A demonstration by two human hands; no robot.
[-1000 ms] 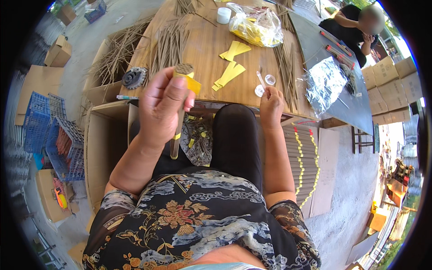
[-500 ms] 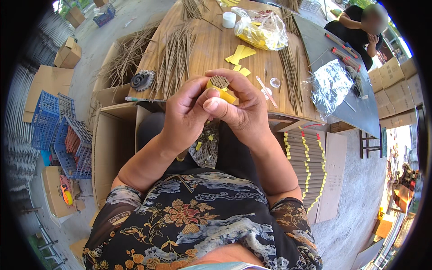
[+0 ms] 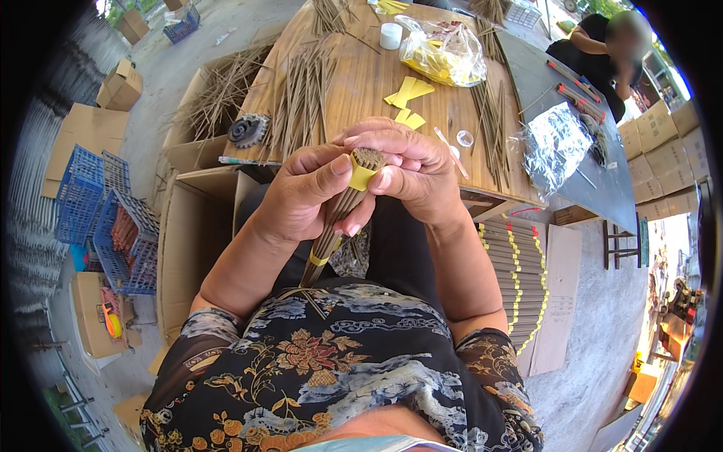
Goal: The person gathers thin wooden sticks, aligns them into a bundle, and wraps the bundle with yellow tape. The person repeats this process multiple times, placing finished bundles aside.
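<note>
Between my hands, a bundle of thin brown incense sticks [image 3: 342, 213] slants with its top end up and its lower end toward my lap. A yellow paper strip [image 3: 363, 178] lies around the bundle just below the top; another yellow band [image 3: 318, 261] circles it lower down. My left hand [image 3: 297, 196] is closed around the bundle's left side, its thumb against the yellow strip. My right hand [image 3: 423, 169] pinches the strip's right side with the thumb, its fingers curled behind the top end. Loose yellow strips [image 3: 408, 92] lie on the wooden table [image 3: 361, 83] beyond my hands.
Loose incense sticks [image 3: 301, 102] and a black toothed wheel [image 3: 247, 131] lie at the table's left. A plastic bag [image 3: 444, 51] of yellow strips and a white jar [image 3: 390, 36] stand farther back. Banded bundles [image 3: 520, 279] lie at lower right. Another person [image 3: 602, 53] sits at far right.
The bundle has tilted, so its length and lower band now show below my hands. The yellow strip's loose-looking end now lies flat around the top. My fingers have shifted around it.
</note>
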